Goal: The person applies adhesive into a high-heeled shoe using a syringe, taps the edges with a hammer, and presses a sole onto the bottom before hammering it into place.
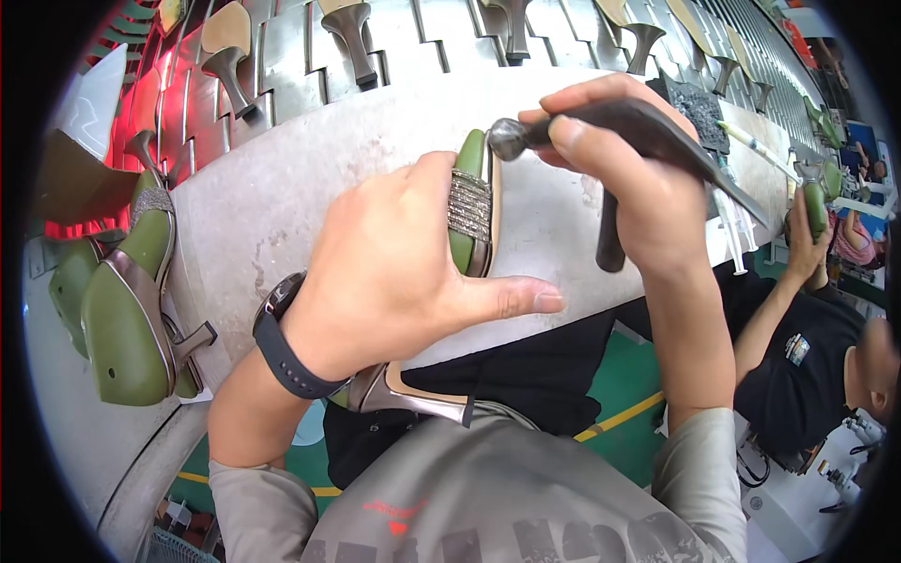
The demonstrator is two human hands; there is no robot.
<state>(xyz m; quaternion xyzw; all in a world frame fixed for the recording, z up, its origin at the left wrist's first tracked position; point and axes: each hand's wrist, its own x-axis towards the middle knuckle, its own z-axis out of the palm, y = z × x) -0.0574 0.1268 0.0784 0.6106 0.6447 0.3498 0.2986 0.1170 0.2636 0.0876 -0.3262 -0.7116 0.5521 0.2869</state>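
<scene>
My left hand (375, 258) lies over a green shoe (472, 211) with a glittering grey band, its fingers bent round the far side and its thumb stretched out to the right. The shoe's pale sole edge faces right. A slim metallic-brown heel (427, 402) shows below my left wrist; my hand hides whether it belongs to the same shoe. In my right hand (648, 202) is a dark hammer (638, 124), gripped by head and handle. Its rounded metal face is right beside the upper end of the shoe, touching or nearly so.
Several green heeled shoes (127, 328) stand at the left edge of the pale worktop (253, 220). Beyond it, a slatted metal conveyor (413, 42) carries several heeled soles. A dark rough block (693, 111) and syringe-like tools (730, 225) lie right. A person (798, 352) at right holds another green shoe.
</scene>
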